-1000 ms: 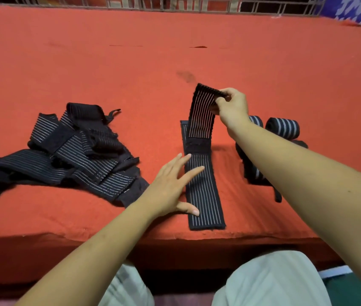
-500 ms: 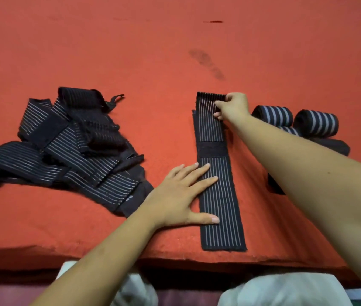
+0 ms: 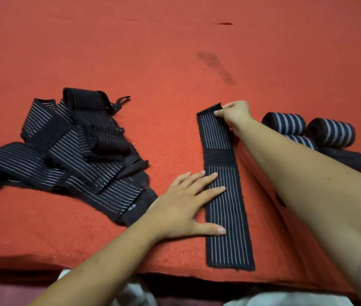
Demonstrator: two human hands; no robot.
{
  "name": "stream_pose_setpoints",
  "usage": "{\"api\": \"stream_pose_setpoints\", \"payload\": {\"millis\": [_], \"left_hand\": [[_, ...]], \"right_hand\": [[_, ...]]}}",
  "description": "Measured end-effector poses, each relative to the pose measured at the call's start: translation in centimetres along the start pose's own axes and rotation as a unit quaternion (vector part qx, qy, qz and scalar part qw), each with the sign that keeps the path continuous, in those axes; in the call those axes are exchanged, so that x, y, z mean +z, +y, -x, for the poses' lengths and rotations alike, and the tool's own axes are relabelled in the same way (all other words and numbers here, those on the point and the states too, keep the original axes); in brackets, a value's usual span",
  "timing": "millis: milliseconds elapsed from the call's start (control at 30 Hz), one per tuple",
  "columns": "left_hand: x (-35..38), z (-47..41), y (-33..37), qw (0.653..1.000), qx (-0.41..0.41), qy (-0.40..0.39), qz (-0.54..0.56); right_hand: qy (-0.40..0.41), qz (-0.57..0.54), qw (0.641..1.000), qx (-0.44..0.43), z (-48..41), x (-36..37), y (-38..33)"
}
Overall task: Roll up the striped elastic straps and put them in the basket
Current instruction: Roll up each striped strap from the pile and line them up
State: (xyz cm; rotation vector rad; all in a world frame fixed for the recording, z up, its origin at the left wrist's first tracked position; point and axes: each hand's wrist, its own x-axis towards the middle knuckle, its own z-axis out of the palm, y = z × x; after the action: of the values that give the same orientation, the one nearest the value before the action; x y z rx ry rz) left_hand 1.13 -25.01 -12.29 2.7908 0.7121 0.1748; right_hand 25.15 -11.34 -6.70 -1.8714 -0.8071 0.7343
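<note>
A black strap with thin white stripes (image 3: 226, 195) lies flat and lengthwise on the red cloth, a plain black band across its upper part. My left hand (image 3: 188, 202) presses flat on its lower half, fingers straight. My right hand (image 3: 233, 113) pinches the strap's far end, which is folded over. Several rolled straps (image 3: 285, 123) lie to the right, partly behind my right forearm. No basket is in view.
A tangled heap of unrolled striped straps (image 3: 65, 151) covers the left of the red cloth surface (image 3: 175, 62). The surface's front edge (image 3: 109, 267) runs just before my knees. A dark smudge marks the cloth beyond the strap.
My right hand has lowered the strap's lifted far end down onto the cloth. My left hand stays pressed on the lower half. The view has tilted down.
</note>
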Motion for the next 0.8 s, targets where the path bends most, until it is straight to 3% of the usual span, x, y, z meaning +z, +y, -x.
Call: {"api": "stream_pose_setpoints", "payload": {"millis": [100,233,300,367,467,600,800], "left_hand": [[0.0,-0.2,-0.1,1.0,0.001,0.017,0.025],[-1.1,-1.6,-0.7,0.974,-0.06,0.059,0.212],[-2.1,-3.3,-1.3,0.935,-0.136,0.171,0.279],[-3.8,-5.2,-1.7,0.872,-0.214,0.264,0.353],[-5.8,-7.8,-1.8,0.796,-0.233,0.262,0.493],[-5.2,-9.6,-2.6,0.796,-0.16,0.275,0.514],[-3.5,-10.1,-3.0,0.78,-0.123,0.279,0.546]], "right_hand": [[-0.016,-0.048,0.998,-0.029,2.2,-0.7,-1.0],[-0.035,-0.103,0.987,-0.116,5.3,-2.5,-2.1],[-0.048,-0.131,0.978,-0.156,7.1,-3.6,-2.0],[-0.077,-0.138,0.968,-0.195,9.0,-4.7,-1.3],[-0.117,-0.124,0.959,-0.227,11.3,-5.8,0.2],[-0.092,-0.126,0.966,-0.207,10.7,-5.9,2.3],[-0.028,-0.107,0.975,-0.192,8.6,-3.9,3.4]]}}
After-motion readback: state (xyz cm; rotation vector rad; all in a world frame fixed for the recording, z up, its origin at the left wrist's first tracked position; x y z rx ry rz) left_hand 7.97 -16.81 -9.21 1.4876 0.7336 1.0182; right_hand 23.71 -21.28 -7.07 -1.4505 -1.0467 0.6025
